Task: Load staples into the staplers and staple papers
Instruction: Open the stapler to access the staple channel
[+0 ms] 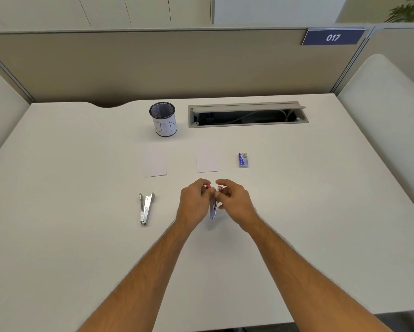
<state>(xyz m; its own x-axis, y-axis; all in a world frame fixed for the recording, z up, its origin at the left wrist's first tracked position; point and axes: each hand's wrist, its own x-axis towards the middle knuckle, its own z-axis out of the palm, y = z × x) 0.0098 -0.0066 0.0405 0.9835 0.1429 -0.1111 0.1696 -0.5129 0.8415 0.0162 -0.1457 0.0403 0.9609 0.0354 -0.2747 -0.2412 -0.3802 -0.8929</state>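
Note:
A small stapler with red parts (pixel 213 208) is held just above the white desk (pixel 81 164), between both hands. My left hand (pixel 194 202) grips its left side and my right hand (pixel 234 202) pinches its top end; the fingers hide most of it. A second, silver stapler (pixel 145 208) lies hinged open on the desk to the left, untouched. Two small white paper stacks (pixel 155 162) (pixel 207 159) lie beyond the hands. A blue box of staples (pixel 243 160) sits to their right.
A black mesh pen cup (pixel 163 119) with a white label stands at the back centre. Right of it is an open cable tray (pixel 247 115) set into the desk. A beige partition rises behind, and white chairs flank both sides.

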